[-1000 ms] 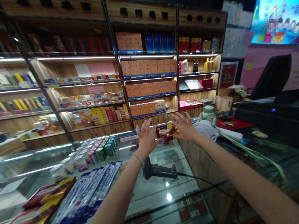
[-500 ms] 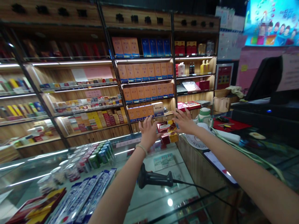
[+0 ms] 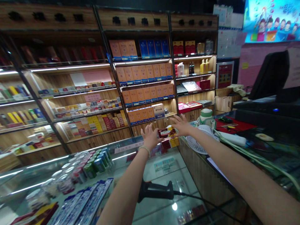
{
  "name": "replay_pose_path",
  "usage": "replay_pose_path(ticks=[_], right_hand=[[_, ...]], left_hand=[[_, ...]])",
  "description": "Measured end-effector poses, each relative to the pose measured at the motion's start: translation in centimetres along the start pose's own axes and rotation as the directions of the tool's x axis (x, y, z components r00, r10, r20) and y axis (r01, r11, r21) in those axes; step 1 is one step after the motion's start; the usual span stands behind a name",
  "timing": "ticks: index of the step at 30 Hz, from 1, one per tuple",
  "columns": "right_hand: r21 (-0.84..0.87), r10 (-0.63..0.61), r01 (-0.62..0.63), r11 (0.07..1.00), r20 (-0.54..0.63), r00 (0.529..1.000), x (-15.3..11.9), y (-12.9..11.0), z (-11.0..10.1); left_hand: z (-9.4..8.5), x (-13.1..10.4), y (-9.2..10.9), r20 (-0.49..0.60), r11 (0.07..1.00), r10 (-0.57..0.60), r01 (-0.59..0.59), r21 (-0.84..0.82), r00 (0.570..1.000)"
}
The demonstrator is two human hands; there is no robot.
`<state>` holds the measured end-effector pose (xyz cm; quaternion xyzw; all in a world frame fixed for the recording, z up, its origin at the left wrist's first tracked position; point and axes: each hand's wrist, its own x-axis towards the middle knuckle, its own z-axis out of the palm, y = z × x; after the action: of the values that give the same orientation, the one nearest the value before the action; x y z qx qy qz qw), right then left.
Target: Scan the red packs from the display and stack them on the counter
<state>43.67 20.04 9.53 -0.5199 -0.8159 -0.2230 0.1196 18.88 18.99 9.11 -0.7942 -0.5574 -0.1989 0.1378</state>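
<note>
A red and yellow packet (image 3: 166,132) is held between my two hands above the far end of the glass counter. My left hand (image 3: 149,136) grips its left end, with the fingers curved and the thumb against it. At its right end is my right hand (image 3: 181,125), closed on it with thumb and fingers. Just below, a stack of similar red and yellow packets (image 3: 169,143) lies on the glass. A black handheld scanner (image 3: 157,190) rests on the counter between my forearms, its cable running right.
Small jars (image 3: 64,182), green and blue cans (image 3: 99,164) and blue-white sachets (image 3: 82,200) cover the counter's left. At right are a white fan (image 3: 198,143), a green-lidded bottle (image 3: 206,117) and a black monitor (image 3: 269,76). Stocked shelves (image 3: 146,81) stand behind.
The view has shifted slightly. The packet between my hands has turned so its front shows more clearly. Both hands remain at its ends.
</note>
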Motion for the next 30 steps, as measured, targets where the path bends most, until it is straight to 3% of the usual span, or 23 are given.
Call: replay_pose_path(ticks=[6, 30], right_hand=[[0.039, 0.001, -0.006, 0.999, 0.136, 0.991, 1.0, 0.5, 1.3], [0.072, -0.047, 0.031, 0.997, 0.238, 0.97, 2.3, 0.5, 5.5]], left_hand=[[1.3, 0.4, 0.1, 0.087, 1.0, -0.014, 0.016, -0.015, 0.996], [3.6, 0.7, -0.7, 0.306, 0.998, -0.052, 0.057, -0.007, 0.95]])
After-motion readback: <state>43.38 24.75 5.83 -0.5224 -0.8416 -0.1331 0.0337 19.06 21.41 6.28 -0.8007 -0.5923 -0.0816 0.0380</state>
